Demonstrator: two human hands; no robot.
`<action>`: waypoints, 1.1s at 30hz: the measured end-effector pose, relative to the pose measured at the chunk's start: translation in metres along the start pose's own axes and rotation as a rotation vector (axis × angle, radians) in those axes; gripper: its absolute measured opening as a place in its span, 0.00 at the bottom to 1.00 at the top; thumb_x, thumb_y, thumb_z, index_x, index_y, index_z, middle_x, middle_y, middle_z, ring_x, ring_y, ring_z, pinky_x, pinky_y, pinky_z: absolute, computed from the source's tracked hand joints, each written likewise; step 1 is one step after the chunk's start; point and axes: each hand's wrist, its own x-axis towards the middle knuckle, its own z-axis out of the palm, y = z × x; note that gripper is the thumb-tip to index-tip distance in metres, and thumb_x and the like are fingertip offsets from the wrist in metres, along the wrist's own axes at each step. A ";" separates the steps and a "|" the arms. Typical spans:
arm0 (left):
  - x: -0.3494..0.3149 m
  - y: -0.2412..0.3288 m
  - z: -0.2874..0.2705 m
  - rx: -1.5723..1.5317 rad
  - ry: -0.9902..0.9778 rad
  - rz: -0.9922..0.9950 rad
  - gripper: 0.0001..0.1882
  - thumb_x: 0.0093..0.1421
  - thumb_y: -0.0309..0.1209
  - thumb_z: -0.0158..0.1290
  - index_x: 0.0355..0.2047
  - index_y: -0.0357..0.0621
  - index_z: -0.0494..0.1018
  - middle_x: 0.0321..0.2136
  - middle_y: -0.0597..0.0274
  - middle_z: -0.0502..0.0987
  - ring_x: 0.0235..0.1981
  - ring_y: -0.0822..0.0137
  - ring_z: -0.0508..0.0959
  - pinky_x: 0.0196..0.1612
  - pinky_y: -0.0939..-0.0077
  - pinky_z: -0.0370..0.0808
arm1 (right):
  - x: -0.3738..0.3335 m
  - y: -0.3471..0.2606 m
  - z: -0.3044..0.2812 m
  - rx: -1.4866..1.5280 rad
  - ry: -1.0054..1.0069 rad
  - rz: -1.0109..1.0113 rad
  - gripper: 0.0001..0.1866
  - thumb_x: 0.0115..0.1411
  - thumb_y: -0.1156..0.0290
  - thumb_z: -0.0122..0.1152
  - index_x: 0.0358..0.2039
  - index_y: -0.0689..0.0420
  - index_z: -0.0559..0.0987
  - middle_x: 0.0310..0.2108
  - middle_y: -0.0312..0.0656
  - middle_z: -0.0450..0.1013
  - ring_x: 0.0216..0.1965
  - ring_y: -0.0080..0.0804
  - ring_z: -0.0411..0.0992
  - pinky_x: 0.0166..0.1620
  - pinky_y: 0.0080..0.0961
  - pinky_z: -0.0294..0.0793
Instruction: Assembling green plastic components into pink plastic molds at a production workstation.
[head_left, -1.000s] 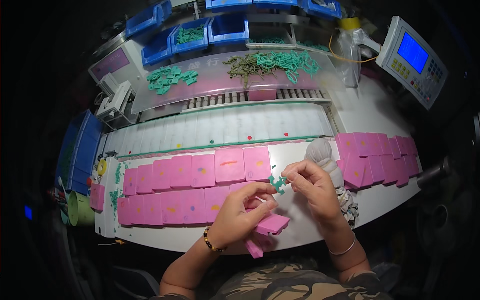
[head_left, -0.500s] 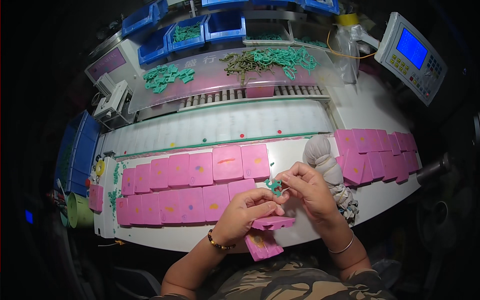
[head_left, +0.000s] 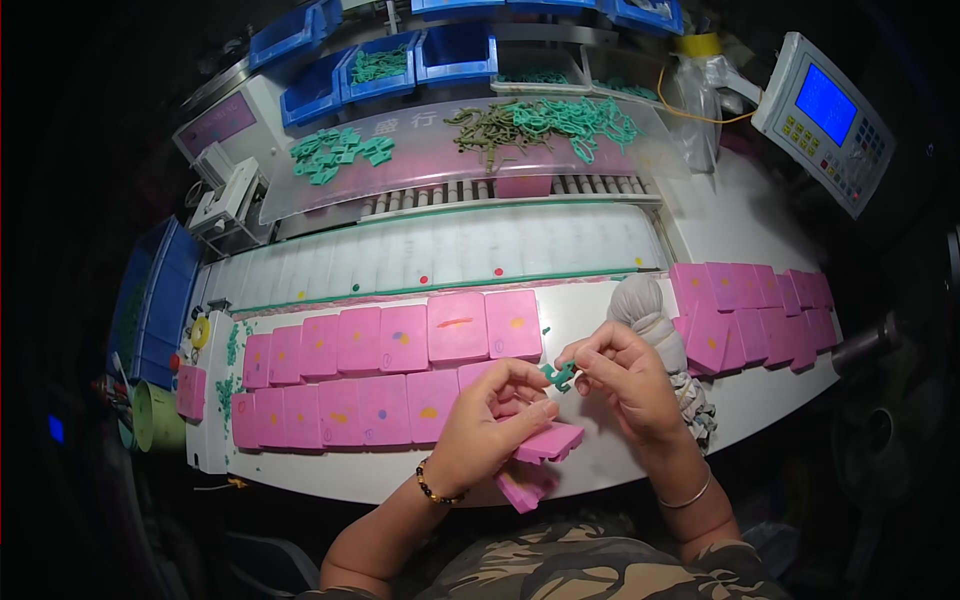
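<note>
Green piece (head_left: 562, 377) clear of pink blocks (head_left: 550, 441), right hand (head_left: 634, 388) fingers pinching it, left hand (head_left: 486, 428) gripping blocks; block rows (head_left: 398, 340) untouched.

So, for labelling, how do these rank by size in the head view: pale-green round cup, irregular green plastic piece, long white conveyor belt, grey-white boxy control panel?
1. Conveyor belt
2. Control panel
3. Cup
4. Green plastic piece, partly covered

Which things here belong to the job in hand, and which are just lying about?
In hand:
- green piece, held by the right hand
- pink pieces, held by the left hand

Apparently just lying about:
- pale cloth bundle
- yellow ring
- green cup
</note>
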 end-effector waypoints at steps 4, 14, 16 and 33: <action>-0.001 0.003 0.003 0.105 0.079 0.169 0.14 0.59 0.24 0.58 0.43 0.35 0.69 0.36 0.64 0.74 0.35 0.79 0.74 0.41 0.84 0.74 | -0.002 -0.001 -0.001 -0.101 -0.028 -0.077 0.03 0.65 0.74 0.56 0.35 0.59 0.72 0.39 0.44 0.77 0.37 0.20 0.71 0.39 0.19 0.70; -0.003 0.007 0.006 0.374 0.153 0.325 0.07 0.58 0.22 0.56 0.36 0.36 0.72 0.29 0.63 0.78 0.32 0.77 0.78 0.39 0.82 0.74 | -0.004 0.000 0.002 -0.203 -0.062 -0.137 0.03 0.65 0.74 0.55 0.37 0.59 0.72 0.40 0.43 0.77 0.39 0.20 0.71 0.41 0.19 0.70; -0.003 0.008 0.007 0.431 0.162 0.365 0.07 0.57 0.23 0.57 0.35 0.35 0.72 0.27 0.62 0.78 0.31 0.77 0.78 0.37 0.81 0.74 | -0.004 0.000 0.002 -0.208 -0.061 -0.141 0.03 0.65 0.74 0.55 0.37 0.59 0.72 0.40 0.43 0.77 0.38 0.20 0.71 0.41 0.19 0.70; -0.002 0.005 0.005 0.138 0.098 0.202 0.11 0.59 0.22 0.58 0.40 0.36 0.70 0.36 0.63 0.75 0.39 0.76 0.76 0.46 0.80 0.74 | -0.006 0.002 0.003 0.076 0.012 0.085 0.05 0.65 0.73 0.55 0.33 0.59 0.71 0.32 0.41 0.75 0.30 0.19 0.67 0.35 0.17 0.68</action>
